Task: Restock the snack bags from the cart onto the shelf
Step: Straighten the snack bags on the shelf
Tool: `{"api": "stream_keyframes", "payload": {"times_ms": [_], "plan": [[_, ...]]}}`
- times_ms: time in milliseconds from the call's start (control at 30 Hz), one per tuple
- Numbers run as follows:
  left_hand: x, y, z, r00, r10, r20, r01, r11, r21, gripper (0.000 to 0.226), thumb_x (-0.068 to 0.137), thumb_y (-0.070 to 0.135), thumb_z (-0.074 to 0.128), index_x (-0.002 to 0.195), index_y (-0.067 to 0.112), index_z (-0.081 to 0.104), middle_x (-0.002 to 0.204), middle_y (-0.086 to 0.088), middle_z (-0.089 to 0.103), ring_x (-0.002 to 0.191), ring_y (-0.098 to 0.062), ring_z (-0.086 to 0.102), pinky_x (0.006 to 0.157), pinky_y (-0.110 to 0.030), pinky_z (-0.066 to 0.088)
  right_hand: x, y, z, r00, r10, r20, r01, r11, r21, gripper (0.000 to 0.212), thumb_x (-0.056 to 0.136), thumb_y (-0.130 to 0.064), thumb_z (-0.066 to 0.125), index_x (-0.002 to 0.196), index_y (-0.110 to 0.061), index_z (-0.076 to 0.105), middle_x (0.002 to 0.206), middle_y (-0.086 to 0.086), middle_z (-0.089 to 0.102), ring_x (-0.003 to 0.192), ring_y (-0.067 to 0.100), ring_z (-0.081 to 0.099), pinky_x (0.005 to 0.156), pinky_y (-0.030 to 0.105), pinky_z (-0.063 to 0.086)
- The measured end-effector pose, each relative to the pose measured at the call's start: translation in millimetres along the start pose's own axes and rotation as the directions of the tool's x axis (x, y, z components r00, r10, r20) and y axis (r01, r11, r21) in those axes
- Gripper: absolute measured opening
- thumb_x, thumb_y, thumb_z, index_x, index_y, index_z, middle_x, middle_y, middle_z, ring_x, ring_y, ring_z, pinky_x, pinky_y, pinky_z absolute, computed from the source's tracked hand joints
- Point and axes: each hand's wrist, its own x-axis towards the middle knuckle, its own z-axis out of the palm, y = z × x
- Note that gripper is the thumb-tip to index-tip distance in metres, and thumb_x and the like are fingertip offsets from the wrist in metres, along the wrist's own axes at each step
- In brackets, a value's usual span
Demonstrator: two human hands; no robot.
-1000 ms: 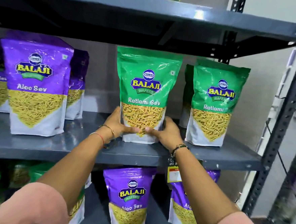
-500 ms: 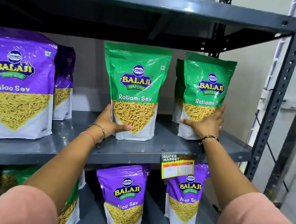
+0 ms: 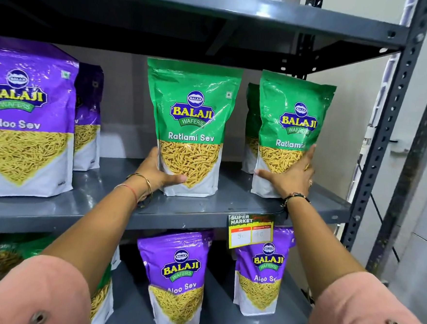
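Green Ratlami Sev bag stands upright mid-shelf on the grey metal shelf, its lower left edge gripped by the left hand. Right hand lies flat and open against a second green bag just to the right, also upright.

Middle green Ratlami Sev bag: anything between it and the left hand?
Nothing visible. The left hand already grips the lower left edge of the middle green Ratlami Sev bag, thumb across its front, standing on the shelf.
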Motion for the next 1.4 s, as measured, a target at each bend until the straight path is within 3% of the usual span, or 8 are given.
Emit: {"api": "stream_keyframes", "payload": {"times_ms": [167,500,833,933,1000,1133,1267,1400], "plan": [[1.7,-4.3,0.8,1.0,0.017,-0.006,-0.017,1.0,0.006,0.09,0.044,0.012,0.092,0.114,0.027,0.039,0.114,0.006,0.057,0.112,-0.018,0.052,0.094,-0.027,0.037,-4.2,6.0,3.5,1.0,0.009,0.008,-0.009,1.0,-0.026,0.148,0.045,-0.035,0.093,0.147,-0.034,-0.013,0.142,0.026,0.032,0.131,0.049,0.038,0.109,0.061,0.033],[0.3,-7.2,0.5,1.0,0.002,-0.025,-0.002,1.0,0.011,0.098,0.029,0.032,0.091,0.114,0.031,0.042,0.119,0.003,0.061,0.116,-0.021,0.055,0.105,-0.04,0.042,2.1,12.9,11.1,1.0,-0.011,0.007,0.011,0.999,-0.031,0.142,0.046,-0.036,0.092,0.148,-0.031,-0.008,0.143,0.025,0.029,0.13,0.049,0.037,0.109,0.059,0.031],[-9.7,-2.3,0.6,0.999,-0.027,-0.036,0.03,0.996,0.084,0.101,0.047,0.028,0.091,0.128,0.017,0.033,0.127,-0.003,0.055,0.121,-0.025,0.051,0.107,-0.04,0.04,0.3,15.9,10.5,1.0,-0.016,0.007,0.016,1.0,0.009,0.144,0.047,-0.039,0.092,0.149,-0.023,-0.009,0.149,0.028,0.024,0.139,0.045,0.027,0.114,0.057,0.024],[-14.8,3.1,-1.3,0.997,-0.007,-0.072,0.013,0.996,0.084,0.106,0.051,0.026,0.091,0.135,0.014,0.028,0.135,-0.007,0.053,0.125,-0.025,0.049,0.11,-0.039,0.038,-8.8,9.4,10.2,0.998,0.028,-0.06,-0.029,1.0,-0.003,0.148,0.044,-0.054,0.087,0.149,-0.02,-0.011,0.153,0.03,0.015,0.143,0.045,0.017,0.115,0.061,0.019],[-18.6,8.2,-4.5,0.993,0.023,-0.116,-0.01,0.994,0.107,0.108,0.053,0.028,0.089,0.139,0.014,0.025,0.14,-0.008,0.049,0.129,-0.024,0.046,0.108,-0.032,0.035,-17.4,0.1,12.0,0.99,-0.017,-0.139,0.016,1.0,-0.01,0.145,0.045,-0.067,0.078,0.15,-0.017,-0.008,0.156,0.029,0.009,0.145,0.044,0.011,0.117,0.059,0.013],[-28.1,19.2,-11.9,0.972,0.057,-0.229,-0.018,0.986,0.168,0.111,0.057,0.037,0.086,0.144,0.017,0.02,0.151,-0.013,0.036,0.138,-0.026,0.035,0.112,-0.038,0.03,-41.4,-33.0,21.0,0.93,-0.249,-0.271,0.268,0.963,0.037,0.115,0.063,-0.067,0.069,0.15,-0.022,0.009,0.156,0.021,0.019,0.145,0.038,0.017,0.118,0.053,0.016],[-37.4,22.7,-12.4,0.977,-0.006,-0.215,0.034,0.991,0.126,0.105,0.062,0.029,0.085,0.144,0.018,0.02,0.146,-0.015,0.042,0.132,-0.03,0.042,0.112,-0.045,0.035,-70.8,-63.9,42.5,0.894,-0.449,-0.011,0.441,0.872,0.211,0.108,0.067,-0.058,0.073,0.15,-0.02,0.015,0.153,0.018,0.026,0.142,0.031,0.025,0.115,0.044,0.023],[-44.9,16.6,-0.7,0.983,-0.045,-0.178,0.074,0.985,0.157,0.089,0.065,0.016,0.083,0.137,0.021,0.031,0.132,-0.014,0.056,0.111,-0.029,0.058,0.101,-0.045,0.048,-85.8,-71.9,65.1,0.858,-0.383,0.342,0.254,0.895,0.366,0.112,0.061,-0.031,0.087,0.149,-0.019,0.02,0.145,0.018,0.038,0.136,0.03,0.038,0.112,0.04,0.031]]}}
